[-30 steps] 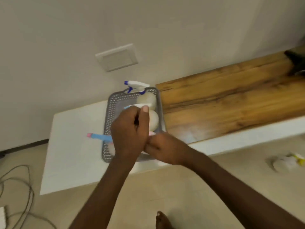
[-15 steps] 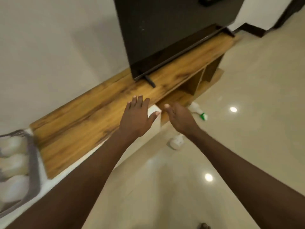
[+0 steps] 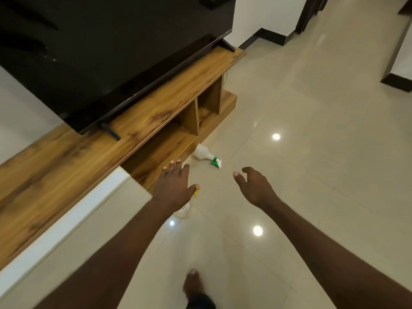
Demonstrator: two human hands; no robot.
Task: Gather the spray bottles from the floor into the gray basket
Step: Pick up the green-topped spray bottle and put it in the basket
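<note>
The shiny floor (image 3: pixel 312 175) fills most of your view. A big black TV (image 3: pixel 107 54) stands on the long wooden stand (image 3: pixel 66 161). Your left hand (image 3: pixel 175 189) is spread wide and holds nothing. Your right hand (image 3: pixel 256 188) is loosely open and empty too. One white spray bottle with a green top (image 3: pixel 204 154) lies on its side, just beside the stand's low shelf. A second bottle with a yellow top (image 3: pixel 184 209) lies near the stand, mostly hidden behind your left hand. Its small dark print is too blurry to read.
</note>
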